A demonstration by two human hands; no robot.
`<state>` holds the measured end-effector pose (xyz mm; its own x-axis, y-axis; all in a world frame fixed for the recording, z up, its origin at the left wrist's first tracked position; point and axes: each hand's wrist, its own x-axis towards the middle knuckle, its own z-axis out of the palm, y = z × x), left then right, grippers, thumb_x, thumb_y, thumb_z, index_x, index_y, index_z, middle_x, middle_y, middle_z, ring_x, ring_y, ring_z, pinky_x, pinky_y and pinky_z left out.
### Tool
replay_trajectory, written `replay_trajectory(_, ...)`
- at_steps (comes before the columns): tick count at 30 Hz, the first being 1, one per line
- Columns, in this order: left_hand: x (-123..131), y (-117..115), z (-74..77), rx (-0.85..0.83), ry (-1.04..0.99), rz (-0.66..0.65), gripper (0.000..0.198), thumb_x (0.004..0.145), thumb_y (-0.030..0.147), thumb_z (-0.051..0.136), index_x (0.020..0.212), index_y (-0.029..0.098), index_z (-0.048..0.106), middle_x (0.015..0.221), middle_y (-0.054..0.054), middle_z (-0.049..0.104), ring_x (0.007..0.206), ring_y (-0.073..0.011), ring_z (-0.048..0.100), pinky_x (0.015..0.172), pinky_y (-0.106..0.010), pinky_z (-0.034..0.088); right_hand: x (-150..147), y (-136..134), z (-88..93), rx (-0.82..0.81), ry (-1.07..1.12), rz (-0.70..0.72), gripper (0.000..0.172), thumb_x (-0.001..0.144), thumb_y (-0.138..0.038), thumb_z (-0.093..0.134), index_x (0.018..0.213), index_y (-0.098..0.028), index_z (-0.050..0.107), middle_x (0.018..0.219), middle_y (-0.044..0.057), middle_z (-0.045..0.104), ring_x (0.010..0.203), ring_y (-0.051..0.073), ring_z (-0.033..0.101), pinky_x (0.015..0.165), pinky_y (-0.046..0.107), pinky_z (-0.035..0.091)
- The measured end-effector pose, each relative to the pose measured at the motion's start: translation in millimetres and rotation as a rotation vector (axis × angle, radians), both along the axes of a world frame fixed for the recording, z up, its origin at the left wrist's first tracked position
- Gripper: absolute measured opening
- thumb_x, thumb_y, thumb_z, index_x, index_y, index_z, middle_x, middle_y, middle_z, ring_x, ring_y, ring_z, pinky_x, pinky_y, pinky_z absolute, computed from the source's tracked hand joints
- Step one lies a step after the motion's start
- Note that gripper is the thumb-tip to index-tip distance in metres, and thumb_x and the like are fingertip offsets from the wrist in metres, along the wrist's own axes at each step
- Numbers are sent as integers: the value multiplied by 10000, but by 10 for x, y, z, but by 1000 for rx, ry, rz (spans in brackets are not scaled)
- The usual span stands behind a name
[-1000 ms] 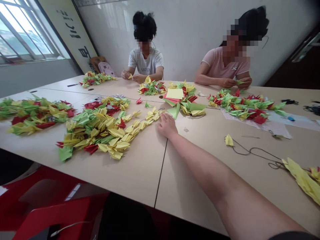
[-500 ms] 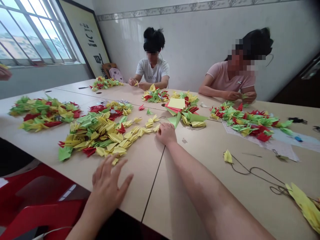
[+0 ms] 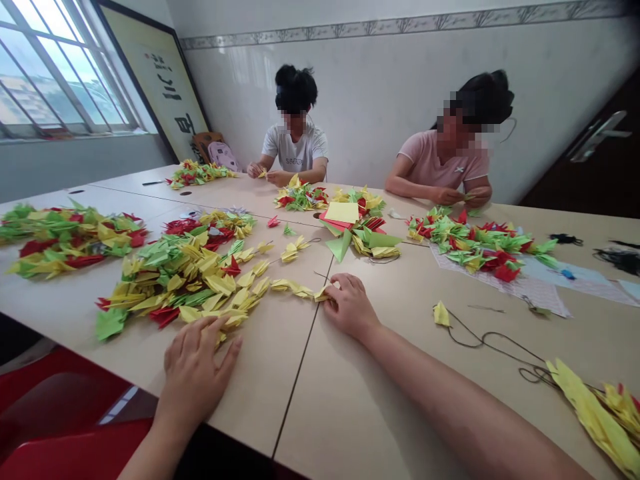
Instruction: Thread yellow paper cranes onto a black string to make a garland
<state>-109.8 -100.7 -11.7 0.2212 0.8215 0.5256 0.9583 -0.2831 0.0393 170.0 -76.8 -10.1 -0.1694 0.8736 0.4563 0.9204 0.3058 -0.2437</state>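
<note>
My right hand (image 3: 351,307) has its fingers closed on the end of a string of yellow folded paper cranes (image 3: 293,288), low over the table seam. The string runs leftward into a large heap of strung yellow, green and red paper cranes (image 3: 173,273). My left hand (image 3: 197,363) lies at the near side of that heap, fingers spread, the tips touching its lowest yellow pieces. A second short yellow strand (image 3: 294,248) with a dark thread lies just beyond.
Sheets of coloured paper (image 3: 343,212) rest on more cranes mid-table. A heap (image 3: 480,240) sits on printed paper at right. Nearer lie a dark cord (image 3: 483,343) and a yellow bundle (image 3: 595,420). Two people (image 3: 295,143) work across the table. Red chairs (image 3: 65,453) stand at lower left.
My right hand has come back toward me, drawing the end of the yellow string with it. My left hand stays by the heap, its fingertips now on the yellow pieces. The view has shifted slightly.
</note>
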Motion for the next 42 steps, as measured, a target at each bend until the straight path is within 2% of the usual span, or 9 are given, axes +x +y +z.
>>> replay_trajectory(4,-60,32,-33,-39,2,-36,479,814,451,364,1168,145,460,1225,-159,418,1143,-322,379,936,-506,337,71,-125,17,-61,11,48,92,752,-184,489,808,-174,561,883,59,563,880,198,478,853,356,360)
replay_trajectory(9,-52,48,-43,-164,-45,-304,414,822,402,409,1162,168,433,1157,-118,488,1097,-248,451,928,-423,398,441,-612,31,-171,89,94,104,794,-154,440,830,-180,533,872,56,561,868,178,493,793,318,417)
replay_trajectory(14,346,120,99,-306,-34,-469,259,831,310,410,1046,188,489,1161,-93,484,1120,-220,441,942,-381,397,981,-1144,12,-234,83,-14,120,816,-216,421,861,-203,532,944,78,566,929,195,519,819,348,439)
replay_trajectory(19,767,302,329,-384,-12,-613,222,817,255,390,988,179,509,1263,-96,409,1203,-228,362,977,-389,358,1357,-1361,-55,-208,63,-216,122,802,-290,439,830,-221,535,961,74,578,946,216,545,799,366,464)
replay_trajectory(24,957,636,411,-501,-83,-511,421,883,388,262,1228,205,417,1229,-70,480,1169,-194,406,982,-391,344,1382,-1283,-62,-196,62,-236,114,786,-308,462,792,-230,546,865,49,595,863,208,563,749,359,480)
replay_trajectory(30,795,969,289,-591,10,-455,483,890,433,207,1123,194,555,1233,-53,492,1154,-191,424,1007,-370,312,1439,-1274,-13,-264,96,-194,133,803,-306,429,751,-229,523,890,54,599,870,201,560,753,345,479)
replay_trajectory(36,287,831,327,-443,86,-377,460,889,424,223,1024,187,592,1172,-51,540,1142,-187,436,1001,-363,322,1684,-1401,-73,-241,42,-180,166,776,-349,445,760,-241,570,931,79,619,867,226,587,704,340,501)
replay_trajectory(39,399,654,425,-321,114,-360,454,881,430,254,1002,153,593,1104,-87,574,1112,-210,455,989,-385,329,1746,-1419,-79,-195,2,-157,173,755,-377,461,747,-255,584,886,80,636,800,233,609,647,342,514)
replay_trajectory(42,652,499,422,-327,186,-444,443,857,451,334,1171,189,505,1194,-71,535,1166,-237,410,990,-425,316,1750,-1418,-53,-190,-5,-140,172,744,-380,455,714,-264,578,849,73,645,772,235,620,603,338,521)
